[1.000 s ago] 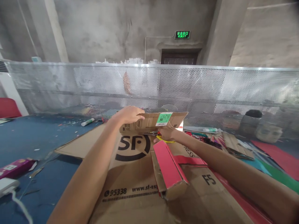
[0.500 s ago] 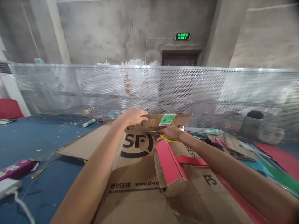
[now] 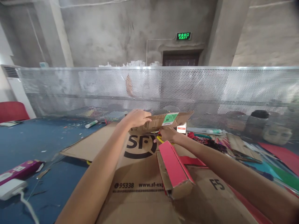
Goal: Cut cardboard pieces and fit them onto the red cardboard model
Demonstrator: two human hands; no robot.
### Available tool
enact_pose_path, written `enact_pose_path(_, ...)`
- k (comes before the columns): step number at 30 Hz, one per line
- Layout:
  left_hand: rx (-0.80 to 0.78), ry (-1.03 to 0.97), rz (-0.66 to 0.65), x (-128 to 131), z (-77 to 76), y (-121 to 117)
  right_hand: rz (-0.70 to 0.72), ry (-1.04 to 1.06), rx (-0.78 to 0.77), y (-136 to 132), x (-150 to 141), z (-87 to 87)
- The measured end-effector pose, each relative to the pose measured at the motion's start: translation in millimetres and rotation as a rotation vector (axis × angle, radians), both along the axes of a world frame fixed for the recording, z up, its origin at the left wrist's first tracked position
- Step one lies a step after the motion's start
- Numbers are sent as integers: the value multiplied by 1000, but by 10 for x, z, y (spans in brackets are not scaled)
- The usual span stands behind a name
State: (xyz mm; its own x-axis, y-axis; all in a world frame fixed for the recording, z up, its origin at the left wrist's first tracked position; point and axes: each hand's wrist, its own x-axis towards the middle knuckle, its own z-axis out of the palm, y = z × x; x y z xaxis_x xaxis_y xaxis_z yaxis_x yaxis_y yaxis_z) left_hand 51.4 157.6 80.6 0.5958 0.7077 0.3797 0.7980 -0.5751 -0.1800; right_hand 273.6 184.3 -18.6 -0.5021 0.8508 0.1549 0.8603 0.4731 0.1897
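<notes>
My left hand [image 3: 137, 119] grips the top edge of an upright cardboard flap [image 3: 163, 120] that carries a green label [image 3: 170, 119]. Just below the flap, my right hand [image 3: 168, 135] is closed round yellow-handled scissors [image 3: 159, 139], their blades mostly hidden at the flap's base. Both hands reach over a large flattened cardboard box [image 3: 142, 174] printed with a black SF logo. A folded red-faced cardboard piece [image 3: 174, 169] lies on it under my right forearm.
A perforated metal screen [image 3: 210, 90] closes off the far side of the blue table [image 3: 35, 146]. A glue stick [image 3: 91, 124] lies at the back left, a purple packet [image 3: 20, 169] and a white charger [image 3: 10, 189] at the left edge. Paper scraps and coloured sheets [image 3: 268, 155] crowd the right.
The view has shifted slightly to the right. My right hand with the scissors has moved a little left along the flap's base; my left hand keeps its hold on the flap.
</notes>
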Motion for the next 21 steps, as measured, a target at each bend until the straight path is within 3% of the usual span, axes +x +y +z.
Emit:
enact_pose_path(7, -76, -11, 30, 22, 80, -95, 63, -77, 128, -47, 102, -29)
enact_pose_path(14, -53, 27, 22, 47, 75, -84, 87, -99, 166, -51, 160, -43)
enact_pose_path(21, -29, 32, 31, -17, 48, -31, 10, -18, -3, -82, 98, -21)
